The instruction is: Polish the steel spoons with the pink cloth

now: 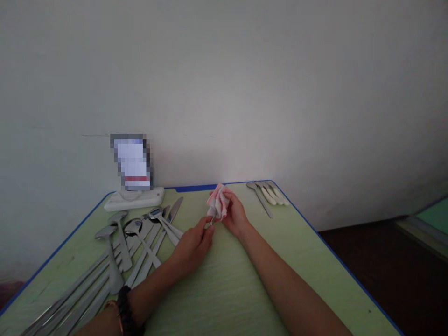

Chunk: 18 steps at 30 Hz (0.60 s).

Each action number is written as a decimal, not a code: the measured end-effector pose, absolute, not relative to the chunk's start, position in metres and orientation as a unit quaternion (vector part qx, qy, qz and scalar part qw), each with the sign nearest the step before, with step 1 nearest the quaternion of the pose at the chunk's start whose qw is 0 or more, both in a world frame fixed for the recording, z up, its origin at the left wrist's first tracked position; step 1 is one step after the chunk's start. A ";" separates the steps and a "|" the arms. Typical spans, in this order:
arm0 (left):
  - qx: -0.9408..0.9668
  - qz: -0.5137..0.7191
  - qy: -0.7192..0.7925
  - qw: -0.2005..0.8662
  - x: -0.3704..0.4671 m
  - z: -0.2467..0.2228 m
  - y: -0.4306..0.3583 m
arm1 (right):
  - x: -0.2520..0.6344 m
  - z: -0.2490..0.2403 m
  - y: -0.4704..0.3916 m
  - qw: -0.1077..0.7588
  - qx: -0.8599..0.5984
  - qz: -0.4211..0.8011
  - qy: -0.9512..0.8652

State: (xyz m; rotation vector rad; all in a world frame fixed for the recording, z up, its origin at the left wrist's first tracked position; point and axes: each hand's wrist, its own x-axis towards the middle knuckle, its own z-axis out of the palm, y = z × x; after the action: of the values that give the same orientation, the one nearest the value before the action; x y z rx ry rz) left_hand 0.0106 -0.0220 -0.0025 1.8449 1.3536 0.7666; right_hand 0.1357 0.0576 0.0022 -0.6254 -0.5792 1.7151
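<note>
Over the middle of the table, my left hand [194, 245] pinches the thin metal handle [212, 221] of a piece of cutlery. A pink and white cloth [219, 201] is wrapped round its far end, so its kind is hidden. My right hand [236, 213] is closed on that cloth, close beside the left fingers. To the right of the cloth lie a metal spoon [259, 199] and several pieces of cutlery with cream handles [269, 195]. Left of my left hand, several metal spoons [114, 261], knives [175, 210] and long-handled utensils are spread in an overlapping pile.
A phone with a blurred screen [133, 163] stands upright on a white base [135, 199] at the back left. The green table [224, 298] has a blue edge and meets a pale wall [245, 93]. Dark floor [378, 266] shows at the right.
</note>
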 end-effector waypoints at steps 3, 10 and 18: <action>0.721 0.299 0.515 0.353 0.010 -0.003 -0.022 | 0.136 0.003 0.057 0.574 -0.266 0.731 -0.257; 0.720 0.290 0.519 0.358 0.011 0.000 -0.024 | 0.137 0.002 0.056 0.564 -0.274 0.738 -0.248; 0.722 0.294 0.519 0.350 0.012 0.001 -0.023 | 0.137 0.001 0.060 0.582 -0.280 0.735 -0.206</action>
State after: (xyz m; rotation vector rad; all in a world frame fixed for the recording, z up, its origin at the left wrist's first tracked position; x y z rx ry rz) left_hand 0.0116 -0.0232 0.0011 1.8714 1.3456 0.7606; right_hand 0.1367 0.0598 0.0008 -0.6539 -0.4808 1.7175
